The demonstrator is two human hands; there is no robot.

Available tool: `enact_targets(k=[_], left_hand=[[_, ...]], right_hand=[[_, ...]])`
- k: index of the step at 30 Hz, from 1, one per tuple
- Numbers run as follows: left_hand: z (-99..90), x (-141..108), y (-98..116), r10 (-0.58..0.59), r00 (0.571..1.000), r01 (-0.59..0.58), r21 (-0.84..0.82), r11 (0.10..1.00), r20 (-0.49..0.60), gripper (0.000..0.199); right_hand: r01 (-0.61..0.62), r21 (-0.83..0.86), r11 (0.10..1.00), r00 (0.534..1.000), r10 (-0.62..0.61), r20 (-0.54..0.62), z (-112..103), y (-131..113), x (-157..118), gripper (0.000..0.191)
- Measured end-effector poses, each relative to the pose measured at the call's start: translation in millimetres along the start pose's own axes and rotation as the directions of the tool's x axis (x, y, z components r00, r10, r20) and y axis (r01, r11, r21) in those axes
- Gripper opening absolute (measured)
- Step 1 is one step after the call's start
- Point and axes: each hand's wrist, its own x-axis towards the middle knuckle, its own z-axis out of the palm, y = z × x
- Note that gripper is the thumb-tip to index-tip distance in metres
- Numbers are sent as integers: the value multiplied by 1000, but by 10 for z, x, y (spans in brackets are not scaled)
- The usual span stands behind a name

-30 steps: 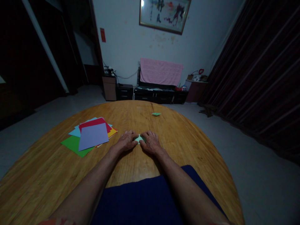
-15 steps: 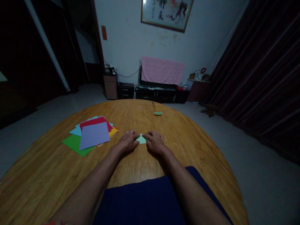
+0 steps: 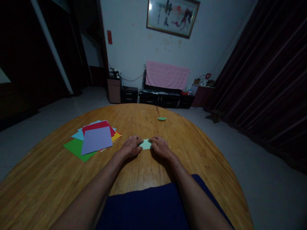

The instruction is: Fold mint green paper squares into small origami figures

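Note:
A small pale green piece of folded paper point(image 3: 146, 144) lies on the round wooden table in front of me. My left hand point(image 3: 130, 146) pinches its left end between thumb and fingers. At the right end, my right hand point(image 3: 160, 146) grips it the same way, with the fingers bent over the edge. The middle of the paper shows between the two hands; its ends are partly hidden by my fingers. Farther back stands a small folded green paper shape point(image 3: 161, 118), apart from both hands.
On the left of the wooden table point(image 3: 134, 119) lies a loose pile of coloured sheets: purple point(image 3: 97, 140), red point(image 3: 98, 125), green point(image 3: 79, 148), and others beneath. Past the far edge are a low black cabinet point(image 3: 158, 99) and a screen draped with a pink towel point(image 3: 166, 75).
My hands have drawn slightly apart, and more of the pale green paper shows between them. The whole view has shifted a little as the head tilted up.

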Motion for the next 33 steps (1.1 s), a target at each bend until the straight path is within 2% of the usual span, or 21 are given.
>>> enact_targets(k=[2,5,8,11,13,16,21,24,26,33], left_hand=[[-1,-1,-4,5,1000,-5,4,1000,-8,34],[25,-3,2,-8,1000,8,-1,1000,-21,34],[91,-10,80,-99,993,98,-21,995,-58,35],[171,-18,230,-210,965,210,-20,978,-156,38],[207,-19,322,-252,944,259,3,966,-213,42],[211,-12,368,-274,937,279,-4,960,-215,43],[154,-13,179,-299,944,295,-49,954,-141,49],[137,-29,27,-281,952,279,-32,960,-121,55],[129,-36,-40,-257,961,258,-12,966,-101,52],[85,-22,-70,-228,972,228,0,974,-61,41]], right_hand=[[7,-52,999,997,-11,-80,49,-52,-19,30],[38,-141,989,995,-51,-91,91,-108,-63,31],[41,-184,982,995,-57,-80,94,-123,-84,32],[34,-202,979,996,-49,-71,88,-124,-80,32],[29,-205,978,996,-45,-73,86,-128,-75,32],[28,-199,980,996,-43,-74,81,-137,-73,32],[32,-186,982,996,-47,-77,76,-138,-78,32],[35,-182,983,996,-50,-77,79,-132,-79,32],[36,-181,983,996,-51,-78,81,-132,-79,32],[2,-224,975,997,-20,-80,78,-168,-76,37]])
